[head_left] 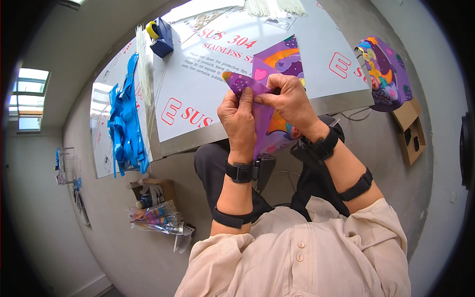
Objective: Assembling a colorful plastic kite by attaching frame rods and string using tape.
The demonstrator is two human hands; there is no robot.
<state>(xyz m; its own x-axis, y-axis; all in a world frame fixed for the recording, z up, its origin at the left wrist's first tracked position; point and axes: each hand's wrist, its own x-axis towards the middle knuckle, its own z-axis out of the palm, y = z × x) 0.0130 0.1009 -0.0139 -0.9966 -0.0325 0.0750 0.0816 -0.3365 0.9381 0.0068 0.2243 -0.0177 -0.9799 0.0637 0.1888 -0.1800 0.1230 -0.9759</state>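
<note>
A thin, floppy purple sheet [278, 58] with colourful cartoon print, hearts and dots lies partly on the table and hangs over its near edge toward my lap. My left hand [238, 119] pinches a folded, pointed corner of it, thumb pressed on top. Close beside, my right hand [291, 101] grips the same sheet, thumb and bent forefinger closed on the fold. Both hands are raised over the table's near edge, almost touching. Whatever lies inside the fold is hidden by my fingers.
The table [198, 89] has a film-covered top. Blue strips [126, 119] and thin white rods [145, 74] lie at left, near a tape dispenser [162, 39]. More printed purple sheets [388, 74] hang at the right edge, above a cardboard box [409, 129]. A plastic-wrapped bundle [156, 217] sits low left.
</note>
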